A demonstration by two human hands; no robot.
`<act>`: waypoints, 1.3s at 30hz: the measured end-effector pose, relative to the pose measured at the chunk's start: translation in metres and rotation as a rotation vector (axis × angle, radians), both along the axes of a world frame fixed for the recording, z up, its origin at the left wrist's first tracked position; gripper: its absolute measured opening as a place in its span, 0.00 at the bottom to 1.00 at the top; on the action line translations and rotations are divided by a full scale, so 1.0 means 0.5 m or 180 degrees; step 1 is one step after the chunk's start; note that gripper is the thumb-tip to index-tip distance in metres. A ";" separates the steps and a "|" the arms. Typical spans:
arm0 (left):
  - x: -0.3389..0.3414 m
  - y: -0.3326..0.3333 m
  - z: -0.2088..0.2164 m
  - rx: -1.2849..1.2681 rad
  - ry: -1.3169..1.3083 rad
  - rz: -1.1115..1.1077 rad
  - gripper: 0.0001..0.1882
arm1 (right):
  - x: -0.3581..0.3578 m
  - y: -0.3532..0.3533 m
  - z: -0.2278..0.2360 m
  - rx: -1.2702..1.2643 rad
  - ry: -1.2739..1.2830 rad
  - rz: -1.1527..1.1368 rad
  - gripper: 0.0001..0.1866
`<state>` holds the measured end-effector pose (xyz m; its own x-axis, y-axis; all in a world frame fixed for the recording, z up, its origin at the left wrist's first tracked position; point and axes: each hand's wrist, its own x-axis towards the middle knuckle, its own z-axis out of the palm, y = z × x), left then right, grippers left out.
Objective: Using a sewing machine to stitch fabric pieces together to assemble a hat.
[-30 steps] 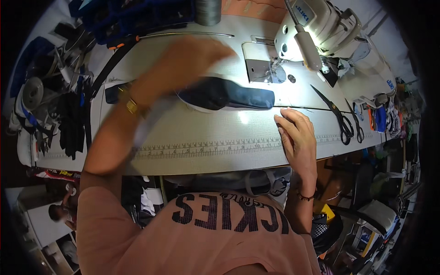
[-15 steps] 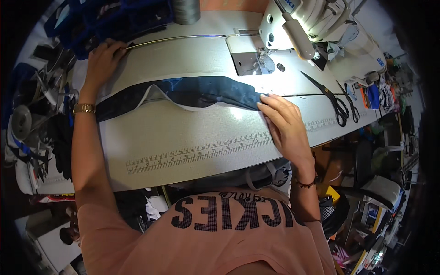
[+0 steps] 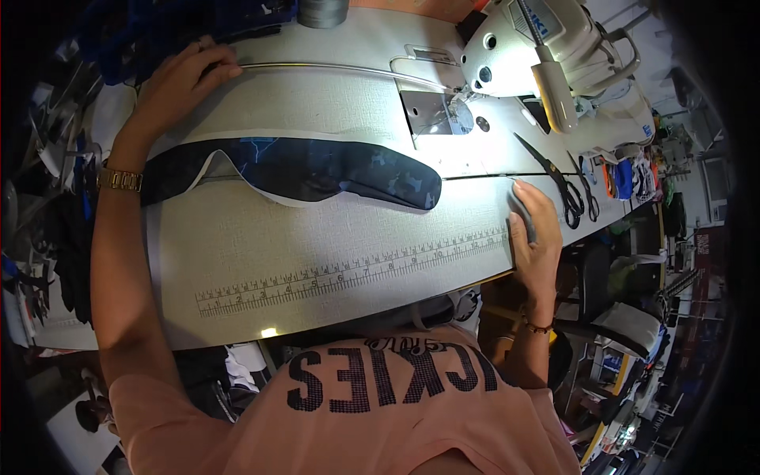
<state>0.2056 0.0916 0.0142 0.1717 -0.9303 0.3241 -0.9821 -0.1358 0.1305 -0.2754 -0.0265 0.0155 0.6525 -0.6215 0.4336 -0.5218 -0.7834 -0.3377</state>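
My left hand (image 3: 190, 83) is at the back left of the table, fingers closed on the end of a thin, shiny pale strip (image 3: 317, 66). That strip runs to the right, close to the needle area of a white sewing machine (image 3: 514, 47). In front of it lies a long curved piece of dark blue patterned fabric (image 3: 317, 170) with a white edge; its left end passes by my left wrist. My right hand (image 3: 540, 233) rests at the table's right front, thumb and index finger apart, holding nothing. It is apart from the fabric's rounded right end.
Black scissors (image 3: 564, 190) and a smaller pair (image 3: 587, 194) lie right of my right hand. A printed ruler (image 3: 356, 273) runs along the table front. A grey thread cone (image 3: 322, 12) and a blue bin (image 3: 182, 24) stand at the back.
My right hand has let go of the fabric's right end and moved right, toward the scissors. The strip now reaches farther over the machine's plate, with my left hand still at its end.
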 end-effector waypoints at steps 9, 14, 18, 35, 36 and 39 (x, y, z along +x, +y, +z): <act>-0.030 -0.015 -0.026 -0.0809 -0.0428 -0.0282 0.19 | 0.010 -0.007 -0.014 -0.0169 0.0084 0.0025 0.12; 0.005 -0.010 -0.047 -0.0323 -0.0292 0.0029 0.20 | 0.012 -0.007 -0.016 -0.0205 0.0059 0.0034 0.11; -0.007 -0.007 -0.035 -0.0219 -0.0500 0.0107 0.21 | 0.015 -0.007 -0.016 -0.0204 0.0065 0.0042 0.10; -0.015 -0.004 -0.027 -0.0087 -0.0125 -0.0003 0.23 | 0.012 -0.005 -0.018 -0.0216 0.0085 -0.0083 0.10; -0.021 -0.004 -0.023 -0.0088 -0.0118 -0.0004 0.23 | 0.011 -0.005 -0.018 -0.0219 0.0081 -0.0074 0.10; -0.032 -0.007 -0.015 0.0168 0.0127 0.0046 0.24 | 0.010 -0.006 -0.019 -0.0216 0.0065 -0.0070 0.10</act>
<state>0.1898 0.0882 0.0066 0.1971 -0.9432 0.2673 -0.9741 -0.1578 0.1617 -0.2703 -0.0296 0.0060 0.6483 -0.6052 0.4619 -0.5453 -0.7925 -0.2731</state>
